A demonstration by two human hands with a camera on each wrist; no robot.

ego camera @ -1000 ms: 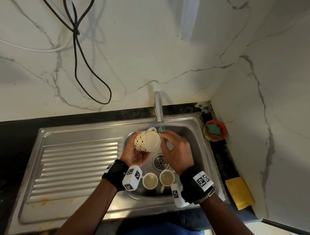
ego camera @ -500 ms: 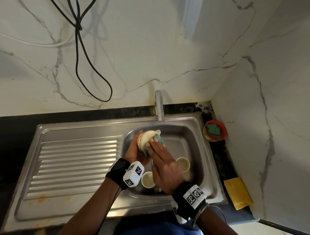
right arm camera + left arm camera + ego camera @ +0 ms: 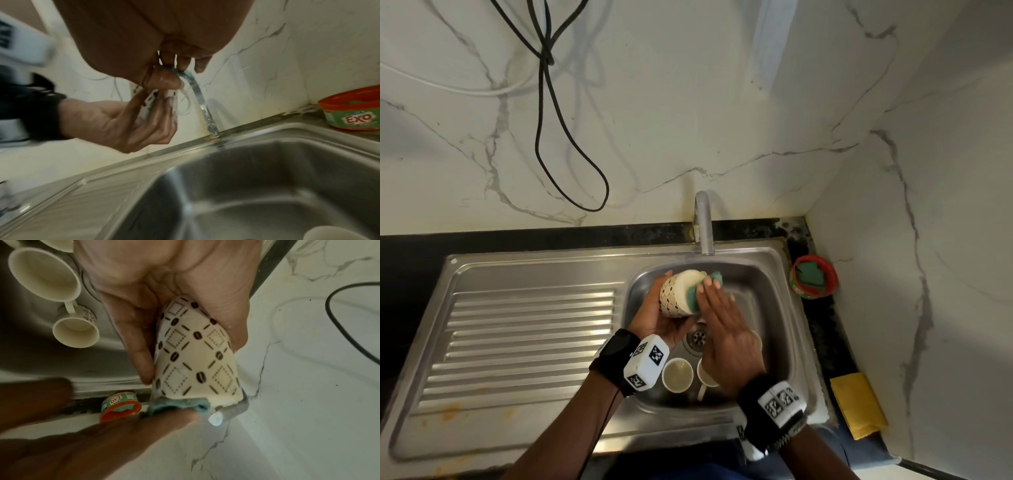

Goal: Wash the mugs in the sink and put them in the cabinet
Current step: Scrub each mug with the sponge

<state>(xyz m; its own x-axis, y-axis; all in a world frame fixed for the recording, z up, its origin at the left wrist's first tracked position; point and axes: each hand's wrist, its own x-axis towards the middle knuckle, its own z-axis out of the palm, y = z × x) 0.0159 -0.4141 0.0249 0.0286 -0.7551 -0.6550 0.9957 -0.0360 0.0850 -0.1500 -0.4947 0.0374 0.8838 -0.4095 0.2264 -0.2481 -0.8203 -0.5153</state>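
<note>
Mug (image 3: 676,301) held over sink (image 3: 767,308)

Mug lies tilted on its side in the left hand (image 3: 654,322), whose fingers and thumb wrap its patterned wall, above the basin and near the tap (image 3: 703,222). Right hand (image 3: 729,342) pinches a green sponge (image 3: 693,296) between thumb and fingers and presses it to the mug. More mugs (image 3: 677,374) sit on the basin floor by the drain (image 3: 698,337). A soap tub (image 3: 814,277) sits right of the sink.

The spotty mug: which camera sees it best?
The left wrist view: the mug fills it, pattern sharp. The head view shows it small, partly behind the sponge; the right wrist view, only slivers between fingers.
</note>
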